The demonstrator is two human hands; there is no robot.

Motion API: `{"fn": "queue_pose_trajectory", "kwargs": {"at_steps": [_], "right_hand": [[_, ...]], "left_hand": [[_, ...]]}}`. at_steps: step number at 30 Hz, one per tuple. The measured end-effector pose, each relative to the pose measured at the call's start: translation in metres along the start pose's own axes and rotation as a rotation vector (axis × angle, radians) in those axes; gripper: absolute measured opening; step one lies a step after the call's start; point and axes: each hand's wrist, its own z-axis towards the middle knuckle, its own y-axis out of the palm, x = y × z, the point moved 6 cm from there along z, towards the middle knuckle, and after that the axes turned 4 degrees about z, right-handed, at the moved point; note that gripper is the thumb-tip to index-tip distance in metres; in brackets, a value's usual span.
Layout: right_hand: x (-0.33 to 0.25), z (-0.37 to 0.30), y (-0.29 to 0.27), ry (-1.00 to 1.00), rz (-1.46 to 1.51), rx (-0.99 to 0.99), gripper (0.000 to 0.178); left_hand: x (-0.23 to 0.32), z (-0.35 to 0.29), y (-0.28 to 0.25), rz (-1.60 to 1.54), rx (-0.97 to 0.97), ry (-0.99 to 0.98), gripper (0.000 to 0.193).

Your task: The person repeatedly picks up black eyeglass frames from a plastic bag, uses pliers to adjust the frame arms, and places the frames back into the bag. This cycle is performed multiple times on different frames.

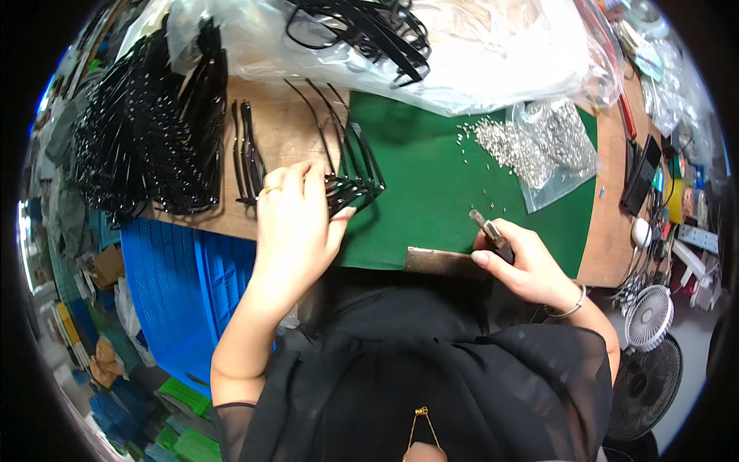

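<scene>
My left hand (295, 212), with a ring on one finger, is curled over a bundle of thin glossy black strips (356, 187) that look like eyeglass temples. Its thumb presses the near side of the bundle, and several strips stick up and away from it. In my right hand (525, 258), at the table's near edge, is a short dark-handled tool (496, 239) with a blunt metal tip pointing away to the left. The fingers hide part of its handle. Just left of that hand lies a flat metal plate (440, 262) along the edge of the green mat (431, 169).
A large heap of black strips (146, 131) covers the table's left, with a few loose strips (245, 146) beside it. Clear plastic bags (500, 54) lie at the back. Small silver pieces (512, 150) spill from a clear bag (566, 150). A blue crate (165, 285) stands below left.
</scene>
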Motion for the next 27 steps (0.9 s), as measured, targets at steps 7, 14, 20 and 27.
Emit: {"fn": "queue_pose_trajectory", "kwargs": {"at_steps": [7,14,20,27], "right_hand": [[0.014,-0.009,-0.002,-0.066,0.055,0.048,0.019],[0.011,-0.002,0.01,-0.04,0.224,0.072,0.014],[0.006,0.006,0.008,-0.021,0.219,0.131,0.015],[0.015,-0.017,-0.019,0.054,0.235,0.27,0.017]], "left_hand": [[-0.009,-0.058,0.011,-0.14,-0.086,-0.028,0.027],[-0.026,-0.058,-0.056,-0.121,0.152,-0.003,0.035],[-0.173,0.037,-0.107,0.232,0.44,0.076,0.039],[-0.216,0.053,-0.076,0.451,0.248,-0.033,0.042]]}}
